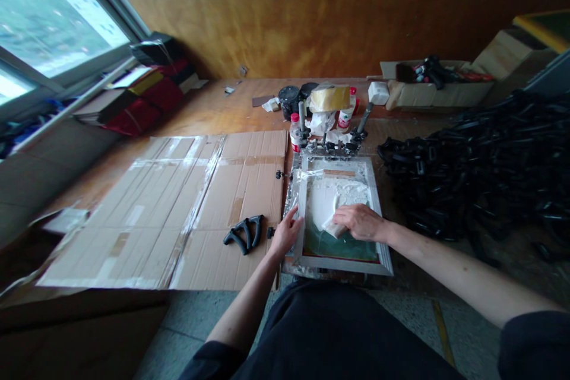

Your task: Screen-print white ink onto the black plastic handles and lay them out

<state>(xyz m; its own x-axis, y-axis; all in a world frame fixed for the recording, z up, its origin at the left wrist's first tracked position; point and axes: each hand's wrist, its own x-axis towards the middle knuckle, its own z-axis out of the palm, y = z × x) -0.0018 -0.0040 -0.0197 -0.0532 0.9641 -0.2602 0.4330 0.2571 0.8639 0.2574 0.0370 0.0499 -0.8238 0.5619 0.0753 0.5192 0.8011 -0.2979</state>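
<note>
A screen printing frame [380, 237] with pale metal rails lies flat in front of me, hinged at its far end. Thick white ink [323, 199] covers the upper part of its green mesh [341, 249]. My right hand [358, 221] is closed around a white-smeared squeegee [333, 228], pressed to the mesh at the ink's lower edge; the fingers hide part of it. My left hand [287, 233] is at the left rail, thumb and forefinger apart, fingertips touching the edge. Just left of it, a black branched plastic part [244, 234] lies on flattened cardboard [200, 190].
Black parts [481, 172] are heaped to the right. Behind the frame stand clamp posts [363, 119], red-capped bottles [294, 130], a black tub [289, 101] and a yellowish block [330, 98]. An open carton [439, 95] sits at the back right; folders [138, 95] are stacked by the window.
</note>
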